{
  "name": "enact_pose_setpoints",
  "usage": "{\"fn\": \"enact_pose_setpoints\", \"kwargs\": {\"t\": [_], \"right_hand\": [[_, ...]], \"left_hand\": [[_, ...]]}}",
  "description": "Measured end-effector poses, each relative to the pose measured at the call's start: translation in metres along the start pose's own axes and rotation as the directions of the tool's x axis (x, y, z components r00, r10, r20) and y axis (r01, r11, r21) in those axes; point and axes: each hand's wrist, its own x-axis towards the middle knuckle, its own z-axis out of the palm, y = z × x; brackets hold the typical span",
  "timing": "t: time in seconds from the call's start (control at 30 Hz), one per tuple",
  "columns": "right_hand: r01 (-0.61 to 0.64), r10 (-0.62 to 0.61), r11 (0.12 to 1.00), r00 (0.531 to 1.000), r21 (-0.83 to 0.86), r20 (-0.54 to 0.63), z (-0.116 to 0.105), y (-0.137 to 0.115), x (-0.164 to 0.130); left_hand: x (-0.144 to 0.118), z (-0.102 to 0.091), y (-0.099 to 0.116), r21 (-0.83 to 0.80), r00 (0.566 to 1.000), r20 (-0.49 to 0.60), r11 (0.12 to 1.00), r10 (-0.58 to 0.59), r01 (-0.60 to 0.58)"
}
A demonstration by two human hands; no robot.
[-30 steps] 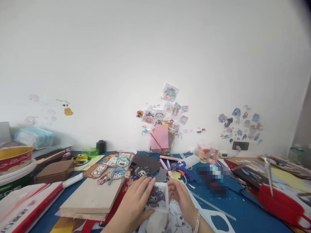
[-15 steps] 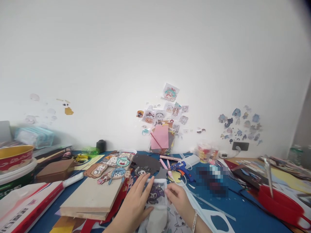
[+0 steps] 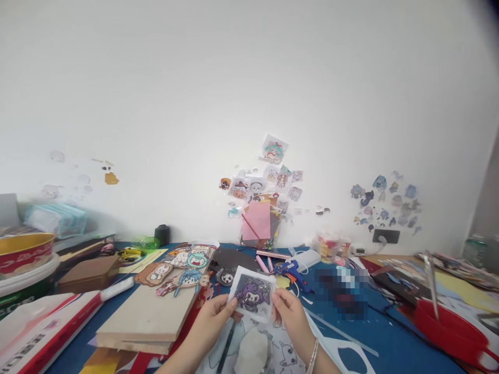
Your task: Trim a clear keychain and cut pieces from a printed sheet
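worktop (image 3: 374,332): cluttered with craft bits | wooden board (image 3: 150,314): carries finished cutouts | left hand (image 3: 208,324), right hand (image 3: 290,317): each grip pinches sticker card (image 3: 252,293), held above worktop | progress: purple print uncut, trimming seemingly left

The sticker (image 3: 252,294) pinched between the left hand (image 3: 212,317) and the right hand (image 3: 290,317) looks like thin paper under a glossy clear film, with a white border. The board (image 3: 150,314) beside it is plain unfinished wood, matt and pale. The glue gun (image 3: 290,270) is smooth blue plastic. The bowl (image 3: 448,327) is shiny red plastic, and the spoon (image 3: 431,278) standing in it looks like bright metal. The desk (image 3: 390,343) has a matt blue covering. A bracelet (image 3: 312,356) on the right wrist glints like metal.
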Motion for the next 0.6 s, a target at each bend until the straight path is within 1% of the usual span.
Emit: {"fn": "enact_pose_setpoints", "kwargs": {"t": [0.07, 0.17, 0.23, 0.33, 0.4, 0.43, 0.47, 0.5, 0.53, 0.57, 0.6], "right_hand": [[-0.005, 0.005, 1.000, 1.000, -0.010, -0.017, -0.001, 0.003, 0.001], [-0.011, 0.010, 1.000, 1.000, -0.011, -0.023, -0.001, 0.007, 0.003], [-0.012, 0.012, 1.000, 1.000, 0.007, -0.016, -0.001, 0.008, 0.003], [-0.026, 0.027, 0.999, 1.000, 0.037, -0.002, -0.001, 0.008, 0.004], [-0.036, 0.036, 0.999, 0.999, 0.001, 0.023, -0.001, 0.008, 0.004], [-0.030, 0.032, 0.999, 0.998, -0.039, 0.049, -0.001, 0.007, 0.003], [-0.007, 0.016, 0.996, 0.995, -0.088, 0.101, -0.002, 0.006, 0.002], [0.039, -0.011, 0.989, 0.982, -0.144, 0.190, -0.002, 0.004, 0.000], [0.104, -0.036, 0.974, 0.947, -0.199, 0.318, -0.002, 0.002, -0.003], [0.182, -0.049, 0.953, 0.881, -0.242, 0.470, -0.002, 0.000, -0.005], [0.262, -0.042, 0.925, 0.790, -0.274, 0.612, -0.002, -0.001, -0.008]], "left_hand": [[-0.001, 0.001, 0.000, -0.069, 1.000, 0.022, 0.998, -0.007, 0.008], [-0.001, 0.003, 0.000, -0.075, 1.000, 0.019, 0.997, 0.008, -0.006], [-0.002, 0.003, 0.000, -0.057, 1.000, -0.020, 0.998, 0.021, -0.022], [-0.003, 0.001, 0.002, -0.022, 0.992, -0.112, 0.998, 0.048, -0.051], [-0.004, -0.003, 0.004, 0.006, 0.982, -0.171, 0.997, 0.075, -0.075], [-0.004, -0.006, 0.006, 0.021, 0.978, -0.188, 0.996, 0.089, -0.087], [-0.005, -0.009, 0.008, 0.035, 0.974, -0.201, 0.995, 0.102, -0.098], [-0.005, -0.011, 0.010, 0.045, 0.972, -0.207, 0.994, 0.112, -0.105], [-0.006, -0.014, 0.012, 0.051, 0.970, -0.215, 0.993, 0.118, -0.109], [-0.006, -0.017, 0.015, 0.052, 0.967, -0.227, 0.992, 0.120, -0.111], [-0.007, -0.018, 0.017, 0.048, 0.963, -0.242, 0.993, 0.118, -0.109]]}}
